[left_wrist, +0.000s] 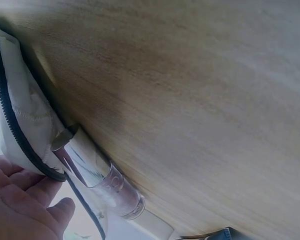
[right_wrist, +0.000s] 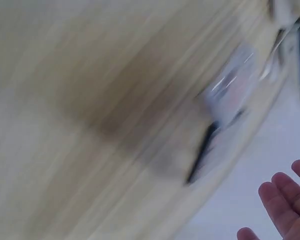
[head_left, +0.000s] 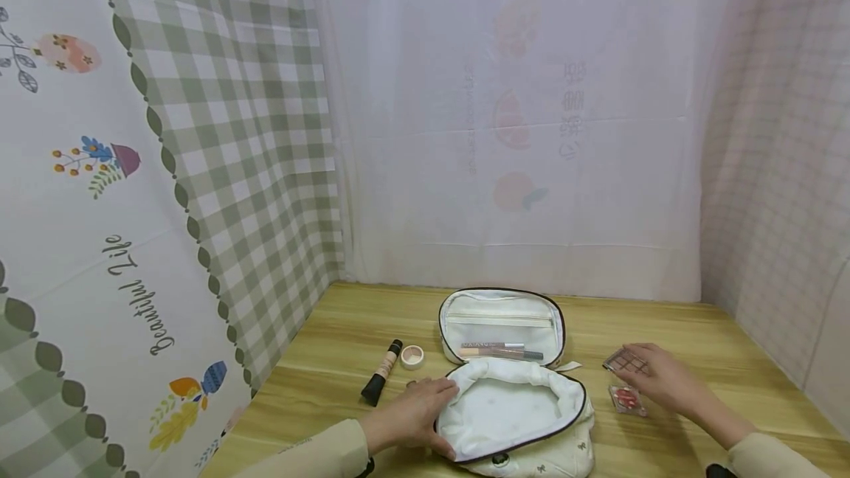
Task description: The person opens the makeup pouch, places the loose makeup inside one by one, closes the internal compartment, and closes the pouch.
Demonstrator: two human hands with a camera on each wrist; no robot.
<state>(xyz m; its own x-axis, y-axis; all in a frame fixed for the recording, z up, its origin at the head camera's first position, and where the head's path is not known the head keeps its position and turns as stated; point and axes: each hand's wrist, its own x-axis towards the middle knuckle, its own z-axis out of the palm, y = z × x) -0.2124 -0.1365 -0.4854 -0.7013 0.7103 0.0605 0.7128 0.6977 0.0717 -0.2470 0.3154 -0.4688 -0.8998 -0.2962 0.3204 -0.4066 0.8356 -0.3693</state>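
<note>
A cream makeup bag (head_left: 531,456) lies unzipped, its lid (head_left: 501,308) folded back and its white padded inside showing. My left hand (head_left: 415,411) grips the left rim of the bag, thumb toward the front; the left wrist view has the fingers at its dark zip (left_wrist: 15,125). Slim makeup tubes (head_left: 498,350) rest in the lid. On the right, my right hand (head_left: 660,378) hovers by a gridded eyeshadow palette (head_left: 627,361), fingers extended and apart in the right wrist view. Just in front of the palette sits a small clear case with red contents (head_left: 626,400).
Left of the bag, a black-ended cosmetic tube (head_left: 383,372) and a small round pot (head_left: 412,357) lie on the wooden table (head_left: 352,316). Checked cloth (head_left: 259,131) hangs along the left, with a pale curtain (head_left: 425,168) behind the table.
</note>
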